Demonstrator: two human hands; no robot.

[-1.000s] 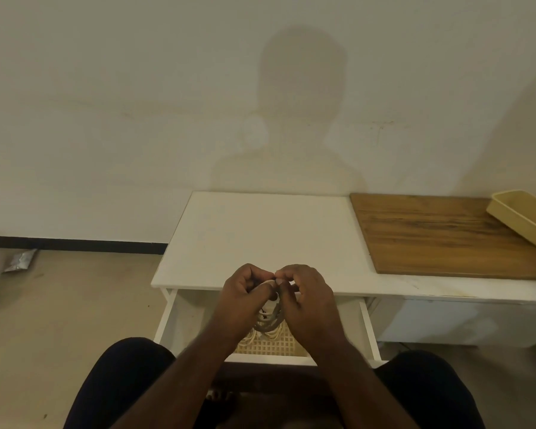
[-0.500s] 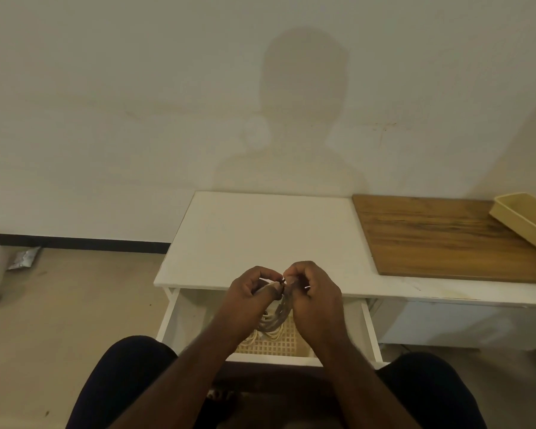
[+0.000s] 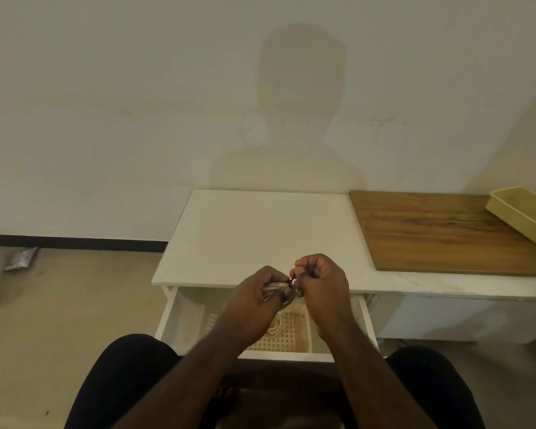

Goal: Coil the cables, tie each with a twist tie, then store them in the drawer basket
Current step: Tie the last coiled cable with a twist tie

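The left hand [image 3: 257,300] holds a coiled white cable [image 3: 274,286] over the open drawer [image 3: 180,317] while the right hand [image 3: 317,281] pinches a dark twist tie [image 3: 291,282] on it, so tying looks half done; another cable [image 3: 276,328] already lies in the drawer basket [image 3: 294,335].

I was looking at a sparse room in a home: a bare wall [image 3: 136,103] across the top, a white table [image 3: 260,230] at centre, a wooden board [image 3: 440,236] at right, tiled floor [image 3: 59,305] lower left.
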